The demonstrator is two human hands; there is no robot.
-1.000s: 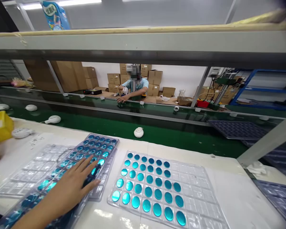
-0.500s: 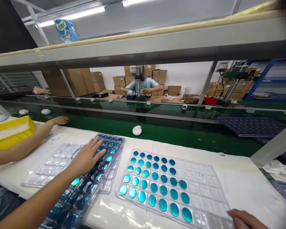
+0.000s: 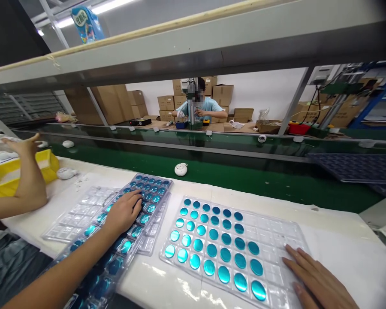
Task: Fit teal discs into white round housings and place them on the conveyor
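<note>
My left hand [image 3: 124,213] rests on a clear plastic tray [image 3: 162,185] whose pockets hold many shiny blue discs. Its fingers are bent and drawn together over one pocket; what lies under the fingertips is hidden. This tray lies slanted on top of other clear trays. To its right, a second clear tray [image 3: 270,227] carries rows of blue discs [image 3: 225,238] in its left part, with bare pockets on the right. Over that bare right end lies my right hand [image 3: 318,274], fingers stretched out and apart, holding nothing.
Beyond the white table runs a green conveyor belt [image 3: 141,161] with a round white device [image 3: 180,169] on it. A neighbour's arm [image 3: 27,171] reaches over a yellow bin [image 3: 48,165] at left. Across the belt, a person [image 3: 209,109] works at a machine. A shelf [image 3: 180,56] crosses overhead.
My left hand's fingers have drawn together on the tray. My right hand has moved further over the right tray, its fingers now spread. The neighbour's arm has lifted away from the belt.
</note>
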